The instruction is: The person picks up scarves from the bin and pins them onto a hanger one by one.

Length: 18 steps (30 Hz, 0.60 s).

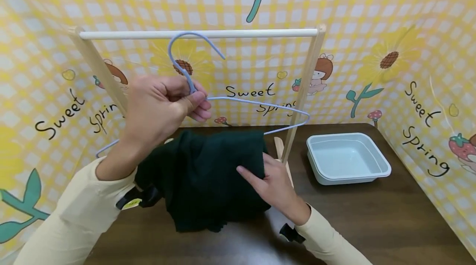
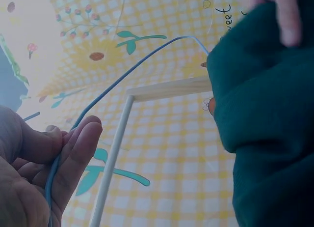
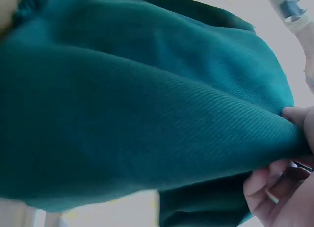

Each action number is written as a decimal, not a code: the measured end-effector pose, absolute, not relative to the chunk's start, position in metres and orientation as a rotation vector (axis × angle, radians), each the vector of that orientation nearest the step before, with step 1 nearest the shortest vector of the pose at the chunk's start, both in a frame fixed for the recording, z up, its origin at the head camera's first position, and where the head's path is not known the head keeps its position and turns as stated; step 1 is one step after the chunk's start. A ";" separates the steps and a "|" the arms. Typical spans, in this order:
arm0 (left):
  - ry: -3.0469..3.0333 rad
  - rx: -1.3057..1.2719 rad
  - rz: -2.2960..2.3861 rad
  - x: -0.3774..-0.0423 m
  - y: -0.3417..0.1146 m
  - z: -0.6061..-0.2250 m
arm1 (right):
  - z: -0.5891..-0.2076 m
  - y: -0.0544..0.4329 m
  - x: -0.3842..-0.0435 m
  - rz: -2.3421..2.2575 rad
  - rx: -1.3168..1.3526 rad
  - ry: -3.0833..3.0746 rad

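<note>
A light blue wire hanger (image 1: pixel 256 101) is held up by my left hand (image 1: pixel 160 110), which pinches it at the neck just below the hook. In the left wrist view the thumb and fingers close on the blue wire (image 2: pixel 117 80). Dark green cloth (image 1: pixel 215 178) drapes over the hanger's lower part, its folds hiding most of the bottom bar. My right hand (image 1: pixel 277 184) pinches the cloth's right edge, thumb in front and the other fingers partly hidden behind. The right wrist view shows the cloth (image 3: pixel 147 119) gathered between thumb and fingers.
Behind the hanger stands a wooden rack with a white rail (image 1: pixel 260 33). A pale blue plastic basin (image 1: pixel 349 176) sits at the right on the dark brown table (image 1: pixel 353 223). Yellow checked fabric (image 1: pixel 372 0) surrounds the table at the back and sides.
</note>
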<state>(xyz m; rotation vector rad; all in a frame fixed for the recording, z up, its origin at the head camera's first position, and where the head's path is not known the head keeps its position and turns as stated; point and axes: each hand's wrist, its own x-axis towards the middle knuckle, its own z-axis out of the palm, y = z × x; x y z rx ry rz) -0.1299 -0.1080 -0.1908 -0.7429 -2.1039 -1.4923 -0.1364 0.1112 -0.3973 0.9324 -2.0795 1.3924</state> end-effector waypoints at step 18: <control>-2.176 -0.665 -1.604 -0.138 -0.110 -0.219 | -0.344 0.133 -0.140 1.264 0.410 -1.891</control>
